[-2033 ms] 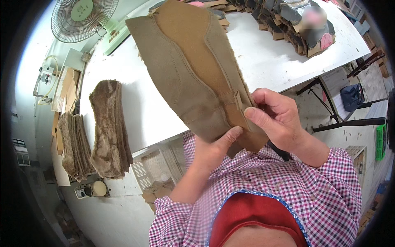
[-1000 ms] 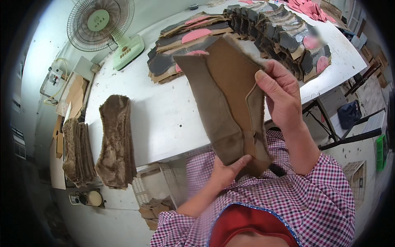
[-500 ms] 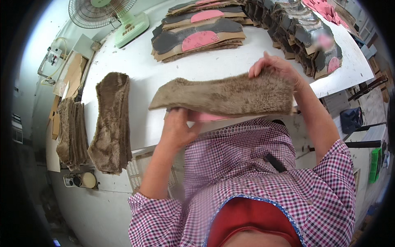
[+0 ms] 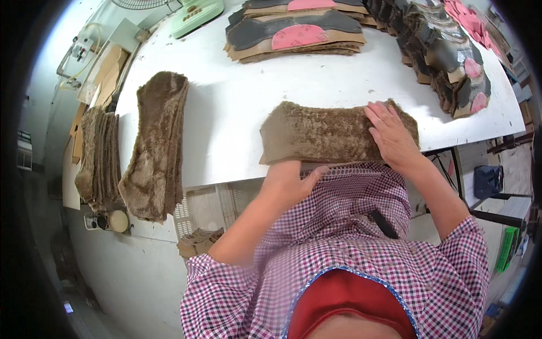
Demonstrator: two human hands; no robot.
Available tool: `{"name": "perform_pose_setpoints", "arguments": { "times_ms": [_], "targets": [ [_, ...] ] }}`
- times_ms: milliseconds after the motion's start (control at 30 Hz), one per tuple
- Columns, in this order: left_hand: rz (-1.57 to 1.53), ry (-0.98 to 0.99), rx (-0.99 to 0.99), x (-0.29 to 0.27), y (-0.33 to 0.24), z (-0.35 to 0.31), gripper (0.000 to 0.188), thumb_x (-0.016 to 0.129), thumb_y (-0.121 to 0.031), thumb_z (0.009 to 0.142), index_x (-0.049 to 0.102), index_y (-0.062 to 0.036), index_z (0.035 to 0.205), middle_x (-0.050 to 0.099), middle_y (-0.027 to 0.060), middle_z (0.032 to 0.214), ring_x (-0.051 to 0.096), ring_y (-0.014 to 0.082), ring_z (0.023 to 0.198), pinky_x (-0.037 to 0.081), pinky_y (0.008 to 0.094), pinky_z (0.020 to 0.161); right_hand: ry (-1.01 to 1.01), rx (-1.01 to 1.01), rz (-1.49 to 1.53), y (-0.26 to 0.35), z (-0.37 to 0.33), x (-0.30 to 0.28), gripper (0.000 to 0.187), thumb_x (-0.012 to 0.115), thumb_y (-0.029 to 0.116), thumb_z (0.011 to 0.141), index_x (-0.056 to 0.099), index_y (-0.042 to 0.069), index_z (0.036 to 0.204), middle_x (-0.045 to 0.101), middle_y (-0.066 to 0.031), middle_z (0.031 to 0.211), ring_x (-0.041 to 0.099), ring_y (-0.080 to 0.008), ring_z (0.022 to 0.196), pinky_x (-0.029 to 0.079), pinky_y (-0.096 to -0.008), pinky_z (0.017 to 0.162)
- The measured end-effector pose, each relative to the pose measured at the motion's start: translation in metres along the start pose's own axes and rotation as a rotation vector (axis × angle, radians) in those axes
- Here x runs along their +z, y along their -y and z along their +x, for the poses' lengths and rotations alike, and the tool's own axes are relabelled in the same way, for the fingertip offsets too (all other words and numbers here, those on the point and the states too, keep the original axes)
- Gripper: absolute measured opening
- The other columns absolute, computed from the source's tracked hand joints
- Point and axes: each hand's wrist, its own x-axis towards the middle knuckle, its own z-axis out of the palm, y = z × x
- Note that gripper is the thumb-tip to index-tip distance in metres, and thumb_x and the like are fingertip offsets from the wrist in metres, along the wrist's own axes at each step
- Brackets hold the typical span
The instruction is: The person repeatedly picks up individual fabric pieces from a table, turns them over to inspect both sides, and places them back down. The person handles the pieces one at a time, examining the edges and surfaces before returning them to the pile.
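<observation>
A brown fur piece (image 4: 322, 135), shaped like a wide band with flared ends, lies fur side up at the table's front edge. On its right part rests my right hand (image 4: 393, 138), flat, with the fingers stretched out. My left hand (image 4: 289, 182) is at its near edge, left of the middle. The left fingers run under the fur and are hidden, while the thumb sticks out to the right, clear of the piece. To the left lies a stack of similar fur pieces (image 4: 155, 147); a second fur stack (image 4: 97, 161) is beyond it at the table's left edge.
Stacked pieces with grey and pink backing (image 4: 296, 38) lie at the back of the white table (image 4: 231, 96). A row of overlapping fur pieces (image 4: 437, 59) runs along the right, beside pink cloth (image 4: 471, 22). A green fan base (image 4: 196, 17) stands at back left.
The fur piece, earlier raised and tilted with pink showing beneath, now lies flatter and further right. My right hand has gone from gripping its far edge to lying flat on it.
</observation>
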Motion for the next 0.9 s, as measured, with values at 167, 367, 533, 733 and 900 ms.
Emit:
{"name": "perform_pose_setpoints", "arguments": {
  "times_ms": [167, 367, 533, 733, 900],
  "targets": [
    [-1.288, -0.282, -0.001, -0.043, 0.016, -0.003, 0.060, 0.059, -0.042, 0.093, 0.049, 0.0066, 0.127, 0.058, 0.0177, 0.119, 0.056, 0.0242, 0.108, 0.048, 0.0380, 0.090, 0.081, 0.110, -0.081, 0.003, -0.010, -0.006, 0.051, 0.035, 0.040, 0.103, 0.035, 0.016, 0.149, 0.026, -0.0099, 0.156, 0.018, -0.0255, 0.147, 0.007, -0.0455, 0.121],
    [-0.627, -0.304, -0.313, -0.072, 0.035, 0.029, 0.024, 0.067, -0.025, 0.089, 0.063, -0.0010, 0.085, 0.057, 0.0011, 0.073, 0.050, 0.0081, 0.065, 0.045, 0.0274, 0.058, 0.097, 0.113, -0.097, 0.006, -0.008, -0.008, 0.054, 0.033, 0.044, 0.103, 0.034, 0.018, 0.149, 0.025, -0.0104, 0.157, 0.018, -0.0248, 0.147, 0.007, -0.0464, 0.121],
    [-0.131, -0.453, -0.182, -0.054, 0.050, 0.033, 0.017, 0.068, -0.011, 0.085, 0.060, -0.0007, 0.075, 0.057, 0.0019, 0.065, 0.048, 0.0084, 0.058, 0.044, 0.0263, 0.053, 0.137, 0.135, -0.079, 0.013, -0.004, -0.013, 0.053, 0.033, 0.043, 0.103, 0.033, 0.017, 0.149, 0.024, -0.0104, 0.157, 0.017, -0.0250, 0.147, 0.006, -0.0460, 0.121],
    [-0.203, -0.431, -0.235, -0.055, 0.050, 0.030, 0.012, 0.066, -0.011, 0.086, 0.062, 0.0006, 0.087, 0.063, 0.0084, 0.078, 0.058, 0.0160, 0.070, 0.050, 0.0312, 0.065, 0.138, 0.115, -0.075, 0.015, -0.007, -0.019, 0.054, 0.039, 0.039, 0.102, 0.034, 0.014, 0.149, 0.024, -0.0126, 0.157, 0.018, -0.0270, 0.147, 0.006, -0.0468, 0.121],
    [-0.290, -0.388, -0.300, -0.064, 0.037, 0.025, 0.017, 0.066, -0.013, 0.087, 0.062, 0.0019, 0.095, 0.067, 0.0156, 0.087, 0.066, 0.0266, 0.082, 0.052, 0.0373, 0.076, 0.238, 0.036, 0.063, 0.068, 0.028, -0.030, 0.065, 0.043, 0.039, 0.098, 0.027, 0.003, 0.149, 0.021, -0.0139, 0.158, 0.015, -0.0265, 0.148, 0.004, -0.0412, 0.122]
  ]
}}
